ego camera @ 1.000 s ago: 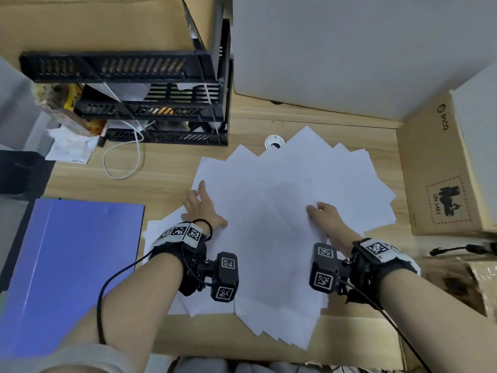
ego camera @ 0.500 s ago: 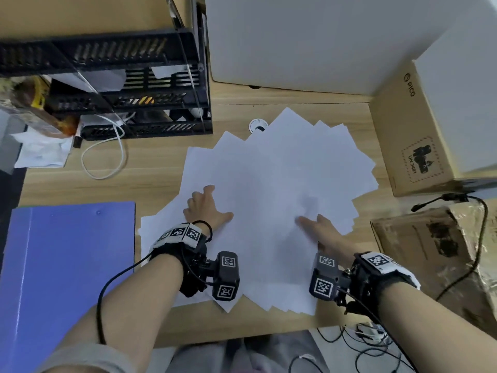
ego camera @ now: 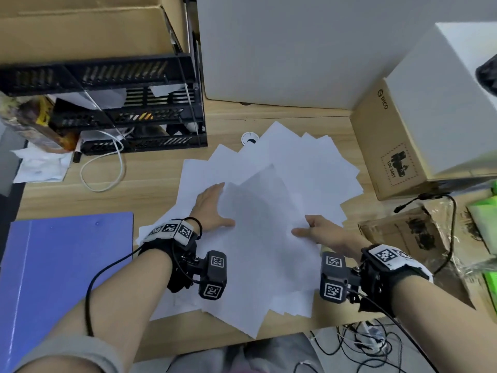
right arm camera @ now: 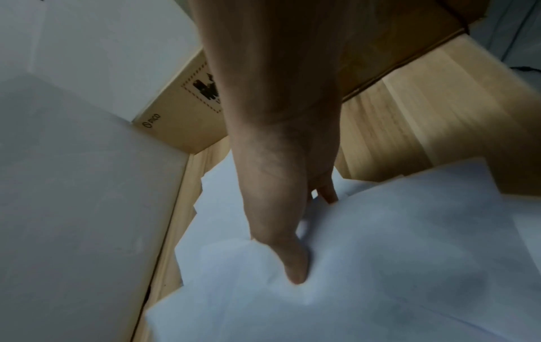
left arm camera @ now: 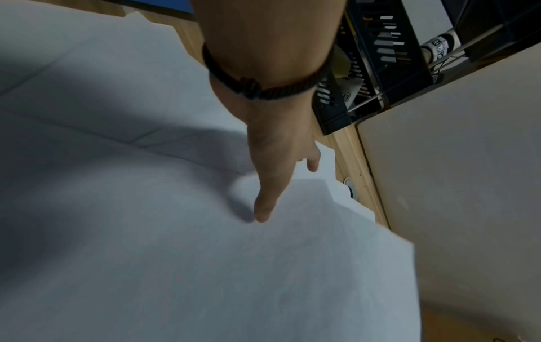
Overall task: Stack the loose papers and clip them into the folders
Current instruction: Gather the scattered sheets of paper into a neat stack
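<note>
— What is seen closest?

— The right hand [ego camera: 321, 232] is seen at the right side of the papers [ego camera: 269, 251]. A few top sheets are pinched there between the thumb [right arm camera: 292, 261] and the fingers under them, and that side is lifted a little off the pile.

— And the other hand?

— The left hand [ego camera: 212, 208] is laid flat on the left side of the papers. Its fingers are kept straight, and nothing is gripped. The sheets are pressed down by it.

— Where are the papers?

— They are spread in a messy fan in the middle of the desk [ego camera: 150, 184]. Some corners are hung over the near edge.

— What is found to the left?

— A blue folder [ego camera: 67, 278] is laid flat and shut on the desk, just beside the papers.

— And farther back?

— A black tray rack [ego camera: 129, 109] is stood at the back left, with a white cable [ego camera: 105, 168] looped in front of it. A brown box [ego camera: 387, 146] is set at the right.
</note>
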Demonstrator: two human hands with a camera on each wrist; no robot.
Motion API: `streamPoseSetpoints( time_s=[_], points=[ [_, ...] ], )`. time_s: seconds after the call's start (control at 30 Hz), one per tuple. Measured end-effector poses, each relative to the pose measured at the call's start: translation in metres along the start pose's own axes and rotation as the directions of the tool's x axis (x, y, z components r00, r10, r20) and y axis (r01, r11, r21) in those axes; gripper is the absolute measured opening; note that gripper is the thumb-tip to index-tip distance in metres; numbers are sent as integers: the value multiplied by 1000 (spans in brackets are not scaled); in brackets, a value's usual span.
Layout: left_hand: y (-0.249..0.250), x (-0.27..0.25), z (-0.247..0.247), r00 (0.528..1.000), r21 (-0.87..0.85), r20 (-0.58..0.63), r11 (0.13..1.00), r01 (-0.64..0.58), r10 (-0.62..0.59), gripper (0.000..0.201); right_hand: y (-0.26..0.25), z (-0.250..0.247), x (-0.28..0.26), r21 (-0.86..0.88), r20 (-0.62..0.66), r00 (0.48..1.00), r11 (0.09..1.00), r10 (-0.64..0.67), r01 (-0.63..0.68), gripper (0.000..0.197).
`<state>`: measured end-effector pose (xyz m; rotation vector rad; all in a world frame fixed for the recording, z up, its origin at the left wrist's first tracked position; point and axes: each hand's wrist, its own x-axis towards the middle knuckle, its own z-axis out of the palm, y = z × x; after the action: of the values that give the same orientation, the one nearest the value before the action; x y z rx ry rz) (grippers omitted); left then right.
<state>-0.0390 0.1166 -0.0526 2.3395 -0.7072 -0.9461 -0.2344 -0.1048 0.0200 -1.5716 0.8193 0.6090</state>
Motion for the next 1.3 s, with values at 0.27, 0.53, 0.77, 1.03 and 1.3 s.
streamPoseSetpoints(
  time_s=[0.27, 0.53, 0.77, 1.03, 1.3],
  points=[
    [21, -12, -22, 989, -494, 141, 869, 37, 38, 42, -20, -8, 5, 43, -200, 970, 988, -137, 149, 19],
    [-6, -34, -42, 993, -806, 55, 582, 108, -108, 33, -32, 2, -2, 391, -62, 997, 920, 38, -11, 43],
    [-38, -53, -64, 950, -960, -138, 275, -58, -282, 57, -48, 34, 9, 650, 71, 993, 760, -92, 23, 55],
    [-62, -67, -44, 963, -814, 79, 542, 211, -256, 45, -56, 55, 50, 175, -7, 998, 982, -63, 63, 31],
    [-61, -83, -48, 989, -801, 38, 588, 114, -141, 41, -37, 40, 49, 107, -125, 992, 993, -35, 49, 19]
  ],
)
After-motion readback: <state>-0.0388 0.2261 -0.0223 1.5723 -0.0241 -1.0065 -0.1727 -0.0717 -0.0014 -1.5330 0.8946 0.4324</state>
